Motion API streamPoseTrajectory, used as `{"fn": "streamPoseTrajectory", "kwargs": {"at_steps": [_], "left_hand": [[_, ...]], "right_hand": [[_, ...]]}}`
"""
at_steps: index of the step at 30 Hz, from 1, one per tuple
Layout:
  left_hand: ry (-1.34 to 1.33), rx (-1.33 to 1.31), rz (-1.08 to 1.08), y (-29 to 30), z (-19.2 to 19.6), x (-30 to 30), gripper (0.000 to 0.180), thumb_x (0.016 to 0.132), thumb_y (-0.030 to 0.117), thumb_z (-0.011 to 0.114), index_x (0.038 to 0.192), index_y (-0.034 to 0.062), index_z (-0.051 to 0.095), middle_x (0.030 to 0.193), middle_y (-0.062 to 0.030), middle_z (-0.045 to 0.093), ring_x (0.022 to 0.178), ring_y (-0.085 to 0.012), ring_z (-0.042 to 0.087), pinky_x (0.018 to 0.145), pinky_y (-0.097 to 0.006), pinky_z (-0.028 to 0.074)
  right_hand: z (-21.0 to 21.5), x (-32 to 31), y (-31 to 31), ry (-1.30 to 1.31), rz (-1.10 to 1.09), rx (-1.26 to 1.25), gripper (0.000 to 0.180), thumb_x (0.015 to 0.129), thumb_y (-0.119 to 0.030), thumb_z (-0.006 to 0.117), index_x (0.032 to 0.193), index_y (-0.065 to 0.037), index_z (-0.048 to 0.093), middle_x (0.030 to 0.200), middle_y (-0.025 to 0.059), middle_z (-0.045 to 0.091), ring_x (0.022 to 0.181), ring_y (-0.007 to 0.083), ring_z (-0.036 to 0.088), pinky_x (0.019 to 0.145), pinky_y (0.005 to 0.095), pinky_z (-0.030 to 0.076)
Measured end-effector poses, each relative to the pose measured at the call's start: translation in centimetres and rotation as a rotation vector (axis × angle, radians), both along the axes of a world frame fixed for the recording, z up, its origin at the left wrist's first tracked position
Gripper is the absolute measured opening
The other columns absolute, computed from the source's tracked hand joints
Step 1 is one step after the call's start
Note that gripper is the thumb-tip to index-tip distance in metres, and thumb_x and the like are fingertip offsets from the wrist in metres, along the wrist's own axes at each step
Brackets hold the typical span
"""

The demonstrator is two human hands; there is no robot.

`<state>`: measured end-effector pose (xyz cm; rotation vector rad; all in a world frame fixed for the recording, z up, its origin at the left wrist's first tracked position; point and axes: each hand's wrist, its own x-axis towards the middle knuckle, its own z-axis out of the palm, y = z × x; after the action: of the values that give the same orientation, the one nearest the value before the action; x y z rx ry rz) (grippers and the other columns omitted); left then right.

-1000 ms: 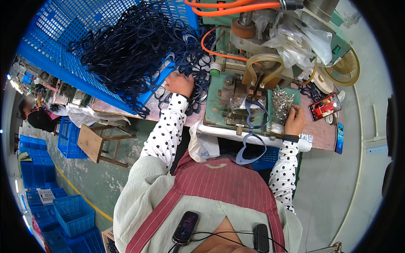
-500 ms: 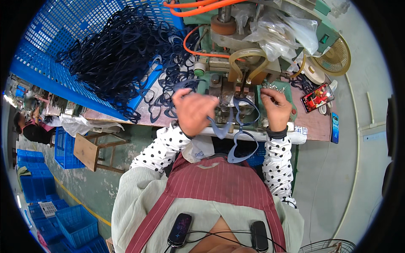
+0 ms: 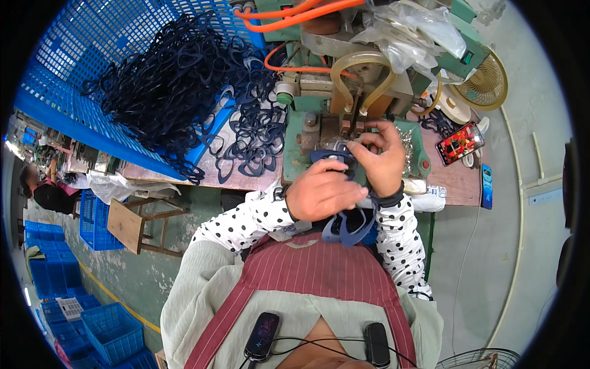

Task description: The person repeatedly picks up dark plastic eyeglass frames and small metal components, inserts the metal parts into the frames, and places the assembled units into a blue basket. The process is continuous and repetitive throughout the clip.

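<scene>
My left hand is closed around dark blue plastic eyeglass fronts in front of the machine. Below its fingers hangs one blue eyeglass front with heart-like rims, over my apron. My right hand reaches to the clamp of the bench machine, thumb and forefinger pinched together at its front. What lies between those fingertips is too small to make out. Another piece of blue rim shows between the left fingers and the clamp. Beside the right hand lies a green tray with small shiny metal parts.
A large blue basket heaped with dark blue eyeglass fronts stands at the left, and more lie loose on the bench. Orange hoses cross above. A phone and a small fan are at the right.
Both hands have come together: my left hand moved right and down with the blue eyeglass front, and my right hand moved left from the metal parts to the clamp.
</scene>
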<state>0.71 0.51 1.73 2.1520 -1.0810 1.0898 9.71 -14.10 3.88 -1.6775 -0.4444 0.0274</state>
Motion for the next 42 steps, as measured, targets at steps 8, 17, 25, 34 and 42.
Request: {"fn": "streamPoseTrajectory", "kwargs": {"at_steps": [8,17,25,34,42], "left_hand": [[-0.01,0.081,-0.168,0.3,1.0,0.7,0.03,0.083,0.007,0.065,0.112,0.004,0.065,0.107,-0.0088,0.068,0.095,-0.0236,0.066,0.092,-0.043,0.047],[0.022,0.064,-0.248,0.4,-0.9,2.6,0.037,0.078,0.005,0.062,0.116,0.0029,0.062,0.109,-0.0076,0.063,0.094,-0.0249,0.06,0.093,-0.043,0.047],[0.003,0.054,-0.229,0.2,-0.7,2.5,0.037,0.076,0.004,0.064,0.114,0.0027,0.064,0.104,-0.0075,0.064,0.089,-0.0235,0.06,0.091,-0.042,0.048],[-0.027,-0.099,0.48,7.9,-4.5,2.7,0.028,0.085,0.037,0.064,0.101,0.0136,0.064,0.11,-0.0092,0.062,0.103,-0.0282,0.055,0.086,-0.047,0.036],[0.603,-0.19,1.774,19.4,-13.4,6.1,0.05,0.079,0.056,0.064,0.091,0.0083,0.07,0.106,-0.0118,0.057,0.104,-0.0346,0.05,0.08,-0.052,0.04]], "right_hand": [[-0.6,0.5,-0.1,0.012,-0.008,0.18,0.052,0.074,-0.001,0.073,0.118,0.002,0.047,0.08,0.0061,0.067,0.072,0.0093,0.058,0.069,0.0232,0.047],[-11.1,7.8,-10.3,-0.326,-0.481,-0.611,0.032,0.073,-0.023,0.076,0.101,-0.011,0.067,0.092,0.0074,0.07,0.085,0.0296,0.065,0.076,0.0419,0.048],[-11.9,7.7,-9.3,-0.603,-0.472,-0.778,0.01,0.072,-0.019,0.075,0.078,-0.012,0.07,0.095,0.005,0.068,0.091,0.0295,0.059,0.078,0.0436,0.044],[-12.7,7.5,-10.0,-0.427,-0.532,-0.47,0.009,0.08,-0.017,0.07,0.088,-0.011,0.068,0.081,0.0069,0.068,0.078,0.0274,0.061,0.073,0.0399,0.045],[-12.1,7.6,-9.2,-0.346,-0.606,-0.297,0.011,0.072,-0.015,0.078,0.079,-0.007,0.073,0.07,0.0113,0.066,0.066,0.0264,0.062,0.063,0.0386,0.048]]}}
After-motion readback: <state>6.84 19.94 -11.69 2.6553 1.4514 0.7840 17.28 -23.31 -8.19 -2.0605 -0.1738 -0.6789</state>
